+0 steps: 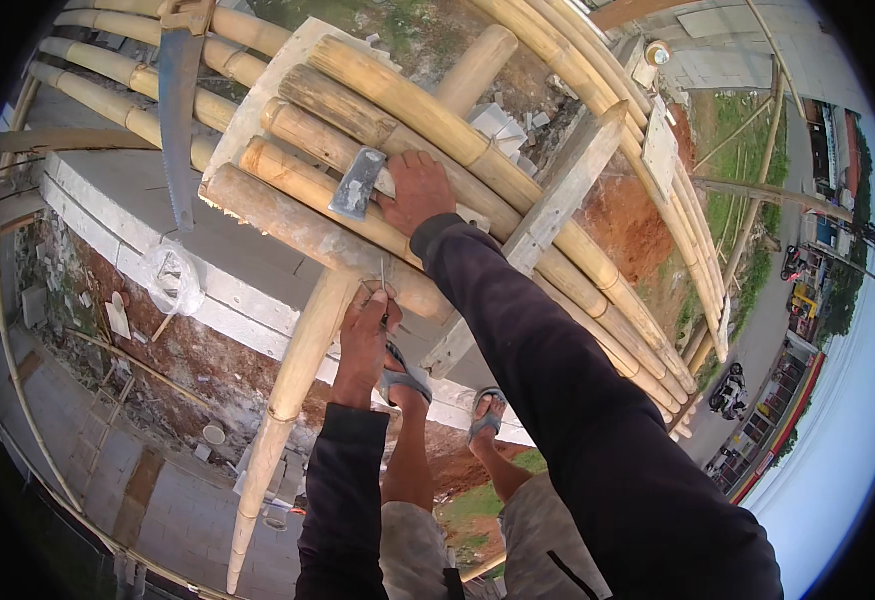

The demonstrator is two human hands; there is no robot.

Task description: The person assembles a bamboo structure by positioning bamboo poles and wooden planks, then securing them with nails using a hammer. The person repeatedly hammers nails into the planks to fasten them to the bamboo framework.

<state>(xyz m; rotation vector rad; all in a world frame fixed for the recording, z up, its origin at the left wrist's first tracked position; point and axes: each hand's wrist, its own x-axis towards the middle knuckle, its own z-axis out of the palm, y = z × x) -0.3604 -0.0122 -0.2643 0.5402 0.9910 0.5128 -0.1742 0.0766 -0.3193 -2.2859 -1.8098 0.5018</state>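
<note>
Evidently, round tan bamboo poles (412, 95) are laid; a thin metal nail (383, 272), seemingly undriven, is pinched at ten o'clock by the left hand (365, 325), a grey hatchet (356, 185) clasped by the right hand (420, 190).

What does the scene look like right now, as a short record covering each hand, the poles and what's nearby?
Left hand: pinches a thin nail-like piece at the front pole
Right hand: grips a hatchet, grey head to the left
Hatchet contact with poles: cannot tell
Bamboo poles: side by side, behind the front pole
Upper left: handsaw, blade pointing down
Left: clear plastic bag on pale blockwork
</note>
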